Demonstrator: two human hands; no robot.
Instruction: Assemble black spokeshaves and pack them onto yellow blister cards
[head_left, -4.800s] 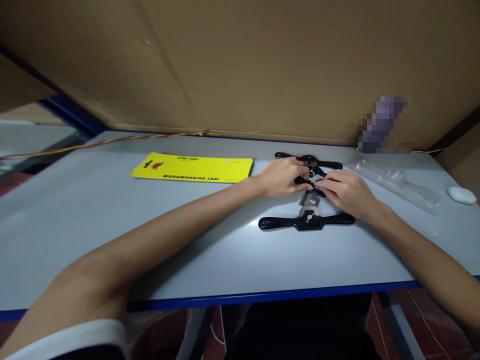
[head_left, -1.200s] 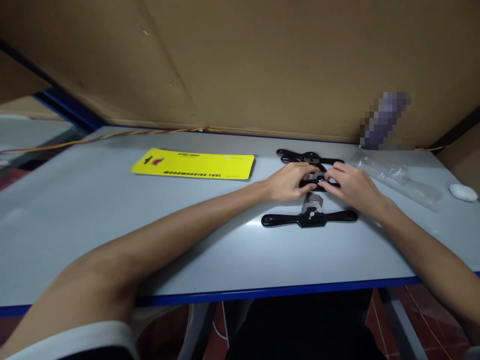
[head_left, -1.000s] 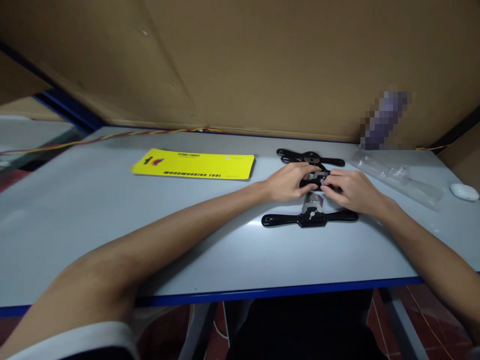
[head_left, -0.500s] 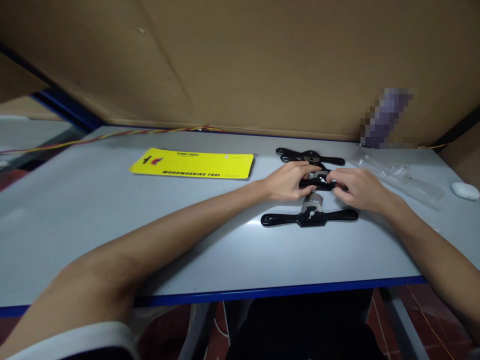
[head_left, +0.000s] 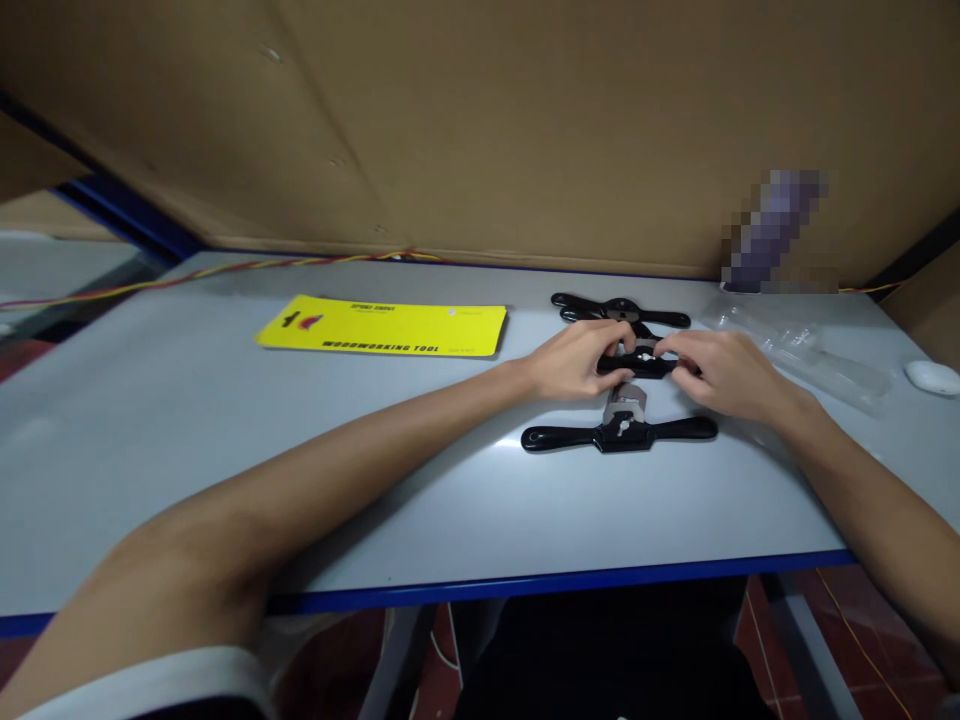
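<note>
A black spokeshave (head_left: 641, 366) with a silver blade plate lies between my hands. My left hand (head_left: 581, 360) is closed on its left handle. My right hand (head_left: 720, 372) has its fingers bent round the right handle, the index fingertip close to the metal plate. Nearer the front, a second black spokeshave (head_left: 624, 432) lies flat, a metal blade sticking out from its far side. Behind my hands are further black tool bodies (head_left: 622, 311), the rearmost with a round middle; my left fingers partly cover the one in front of it.
A yellow card (head_left: 382, 328) printed "WOODWORKING TOOL" lies on the grey table (head_left: 450, 500) at left. Clear plastic packaging (head_left: 817, 358) and a white rounded object (head_left: 932, 378) are at right. A blurred purple item (head_left: 776, 235) stands behind. Twisted wires (head_left: 262, 265) run along the back.
The fingers of my right hand have shifted slightly on the spokeshave, and more of its silver plate shows. My left hand has barely moved. The other tools lie as before.
</note>
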